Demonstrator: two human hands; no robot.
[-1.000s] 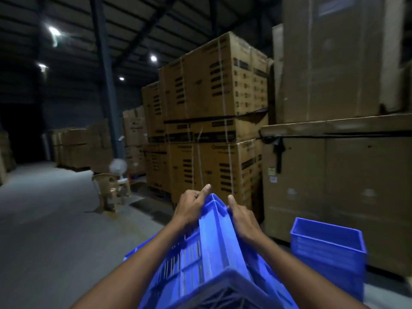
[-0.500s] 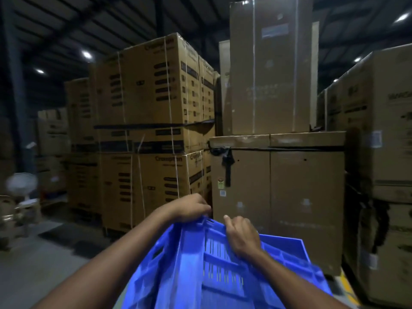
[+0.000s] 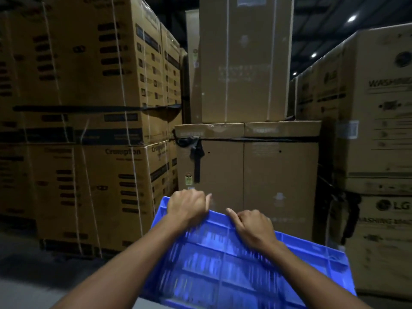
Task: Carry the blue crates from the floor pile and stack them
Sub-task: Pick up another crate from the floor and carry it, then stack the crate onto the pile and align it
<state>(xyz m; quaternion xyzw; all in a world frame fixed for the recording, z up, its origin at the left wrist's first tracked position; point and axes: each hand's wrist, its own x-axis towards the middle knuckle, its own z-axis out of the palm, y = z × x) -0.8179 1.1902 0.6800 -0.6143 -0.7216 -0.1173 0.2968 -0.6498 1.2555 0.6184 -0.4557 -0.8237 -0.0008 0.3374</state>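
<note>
Both hands clamp the far rim of the blue crate (image 3: pixel 245 264): left hand (image 3: pixel 187 208), right hand (image 3: pixel 252 226). Crate's carried tilted against the body, probably for balance, facing the stacked cartons (image 3: pixel 247 166).

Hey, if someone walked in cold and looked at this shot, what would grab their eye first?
Probably the bright blue crate low in the middle, tilted, with the left hand and right hand both gripping its far rim. Behind it rise dim stacks of strapped cardboard boxes on the left, a tall plain carton in the center, and washing machine boxes on the right.
</note>
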